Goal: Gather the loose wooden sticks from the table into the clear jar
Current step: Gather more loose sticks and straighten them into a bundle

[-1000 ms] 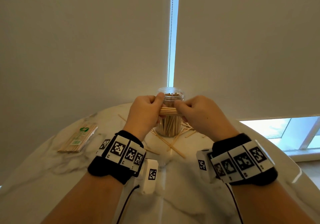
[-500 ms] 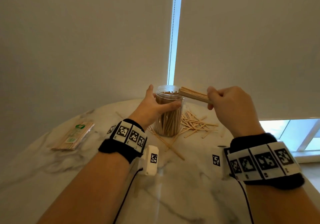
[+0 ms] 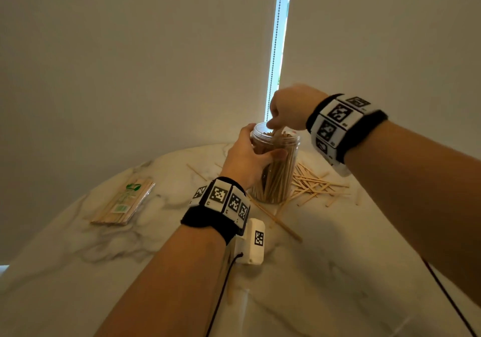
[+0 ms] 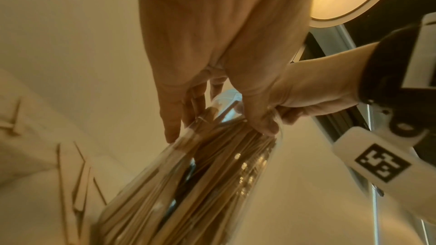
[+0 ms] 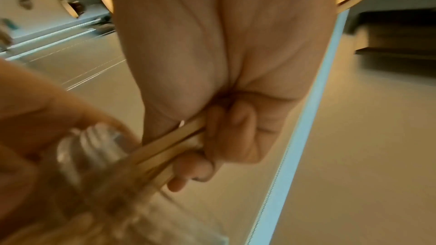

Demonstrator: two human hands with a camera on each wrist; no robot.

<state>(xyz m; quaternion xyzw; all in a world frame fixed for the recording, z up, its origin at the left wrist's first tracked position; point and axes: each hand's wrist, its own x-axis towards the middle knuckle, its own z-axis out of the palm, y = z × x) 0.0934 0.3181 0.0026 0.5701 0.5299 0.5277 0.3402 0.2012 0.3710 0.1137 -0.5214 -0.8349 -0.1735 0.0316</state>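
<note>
The jar (image 3: 276,165) stands upright near the bench's (image 3: 338,271) far edge, nearly full. The right hand (image 3: 291,107) hovers directly above its mouth, fingers clamped on a small bundle of sticks (image 5: 169,142) pointing steeply down into it; the left hand (image 3: 247,159) grips the jar's side. More loose sticks (image 3: 315,183) lie just right of the jar.

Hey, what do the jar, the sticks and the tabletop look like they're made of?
Jar: clear, probably plastic; the sticks inside show through its glossy wall, and its neck looks ribbed. It could be glass.
Sticks: pale, matte, thin and flat, most likely wood or bamboo.
Tabletop: white with grey veins and a soft sheen, so marble or a marble-look surface.
</note>
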